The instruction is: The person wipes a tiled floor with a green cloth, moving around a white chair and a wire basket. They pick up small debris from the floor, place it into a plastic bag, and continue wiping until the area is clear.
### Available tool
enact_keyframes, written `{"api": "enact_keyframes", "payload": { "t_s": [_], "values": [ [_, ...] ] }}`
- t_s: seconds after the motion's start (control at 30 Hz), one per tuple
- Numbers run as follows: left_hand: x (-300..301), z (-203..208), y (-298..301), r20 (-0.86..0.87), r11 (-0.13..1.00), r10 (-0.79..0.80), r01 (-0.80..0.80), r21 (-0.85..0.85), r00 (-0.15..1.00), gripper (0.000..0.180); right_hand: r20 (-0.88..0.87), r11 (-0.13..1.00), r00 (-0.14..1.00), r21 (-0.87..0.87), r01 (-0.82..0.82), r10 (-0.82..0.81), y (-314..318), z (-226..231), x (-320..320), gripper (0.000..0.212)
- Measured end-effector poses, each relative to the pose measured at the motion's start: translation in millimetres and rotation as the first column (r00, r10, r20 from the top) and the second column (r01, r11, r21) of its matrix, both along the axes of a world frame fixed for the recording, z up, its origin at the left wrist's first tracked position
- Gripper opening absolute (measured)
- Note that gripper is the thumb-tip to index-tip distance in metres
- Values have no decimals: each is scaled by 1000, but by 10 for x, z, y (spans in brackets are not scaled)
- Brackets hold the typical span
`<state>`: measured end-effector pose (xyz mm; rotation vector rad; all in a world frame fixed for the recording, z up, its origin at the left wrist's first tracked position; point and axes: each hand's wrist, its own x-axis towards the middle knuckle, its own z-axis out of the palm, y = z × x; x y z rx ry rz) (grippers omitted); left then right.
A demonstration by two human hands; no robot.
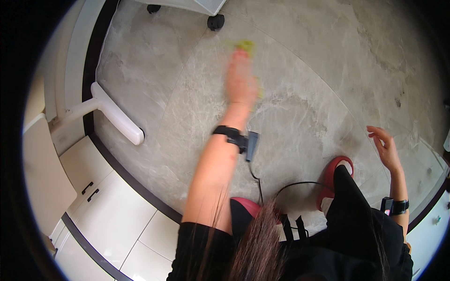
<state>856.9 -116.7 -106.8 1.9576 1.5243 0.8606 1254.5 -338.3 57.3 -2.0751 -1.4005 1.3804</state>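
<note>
My left hand (240, 79) reaches far forward over the grey floor, smeared by motion. Under and around it shows a yellow-green cloth (245, 45), poking out beyond the fingertips and along the hand's right side. The hand seems to hold this cloth against the floor; the exact finger grip is blurred. My right hand (385, 147) hangs free at the right, fingers loosely apart, with nothing in it. A black strap with a small device (252, 145) sits on my left wrist, and a similar wrist device (387, 205) is on my right.
A white furniture base with black casters (215, 22) stands at the top. To the left are a white chair-like leg (121, 119) and white cabinets (119, 206) with a dark plinth. My red slippers (333, 178) are below, near a black cable (300, 183).
</note>
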Motion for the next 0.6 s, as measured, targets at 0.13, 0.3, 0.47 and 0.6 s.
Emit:
{"api": "enact_keyframes", "payload": {
  "t_s": [0.13,0.3,0.47,0.6],
  "values": [
    [1054,191,-560,-72,897,-442,442,-14,894,58,-75,985,990,134,-106,117,327,81,-243,35],
    [1372,398,-1114,77,850,-526,522,72,847,52,-222,968,971,248,-29,86,585,41,-421,38],
    [175,525,-1286,94,994,96,-91,-56,991,53,-261,969,961,247,-26,93,780,-103,-510,37],
    [-1203,438,-1254,-171,789,603,-615,-23,780,54,-268,964,951,253,-87,156,886,-179,-589,36]
  ]
}}
